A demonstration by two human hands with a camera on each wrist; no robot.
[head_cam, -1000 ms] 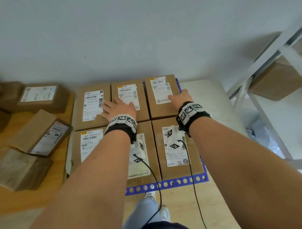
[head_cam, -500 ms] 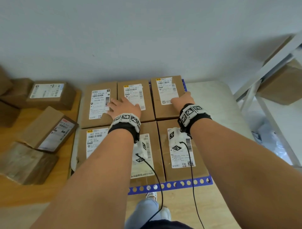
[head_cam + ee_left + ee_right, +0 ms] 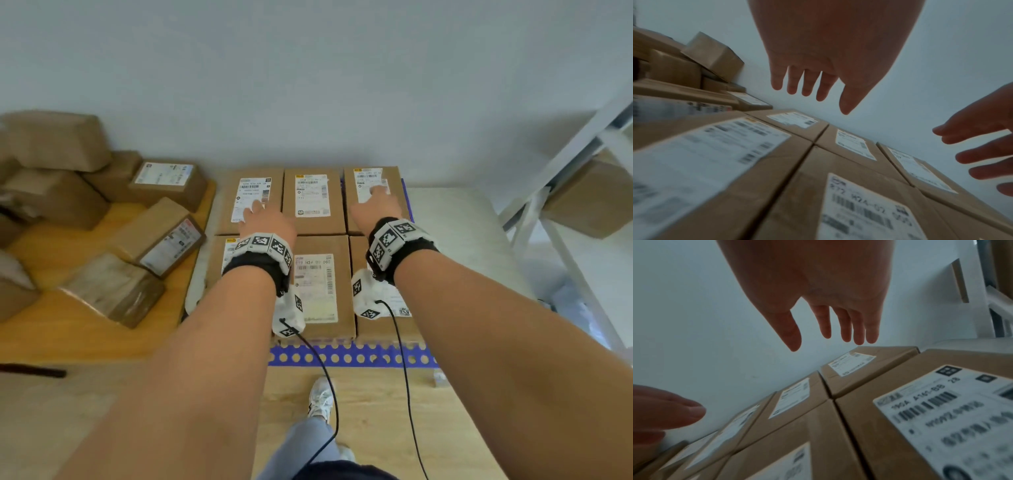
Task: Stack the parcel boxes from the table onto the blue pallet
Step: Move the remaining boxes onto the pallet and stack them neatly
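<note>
Six parcel boxes (image 3: 313,202) are sitting in two rows of three on the blue pallet (image 3: 349,356). I am holding my left hand (image 3: 265,219) and right hand (image 3: 375,205) just above the pallet's far row, fingers straight and spread, gripping nothing. More boxes (image 3: 161,236) are lying on the table (image 3: 85,335) left of the pallet.

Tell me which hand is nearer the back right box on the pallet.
Right. The right hand hovers directly above the back right box; the left hand is over the back left box, a box away.
</note>
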